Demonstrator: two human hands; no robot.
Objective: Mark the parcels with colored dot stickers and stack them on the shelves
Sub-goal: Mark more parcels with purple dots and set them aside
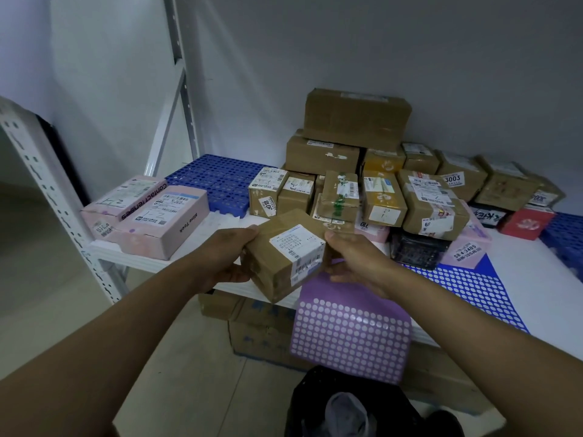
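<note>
Shelving first: white shelf (151, 263) runs across at waist height, w/ a blue perforated mat (217, 178) at the back left. Biggest cluster is the brown parcel stack (356, 143) against the wall, centre-right, boxes piled several high and labels mostly facing out, prob. so they read at a glance. Left end, two pink boxes (148, 212) sit side by side near the upright post (41, 171). Down front, blue dot-sticker sheet (473, 288) lies flat on the shelf edge, and purple dot-sticker sheet (350, 335) hangs off the lip below the hands, both within easy reach for marking.

And the action: brown parcel (284, 253) is up in the air, just in front of the shelf edge, tilted, label toward the camera. Left hand (227, 260) grips its left end, fingers curled round. Right hand (356, 260) holds the right end, thumb on top; what's under its palm I can't tell, though it's touching the purple sheet. No dot visible on this one yet, so looks like marking comes next.
</note>
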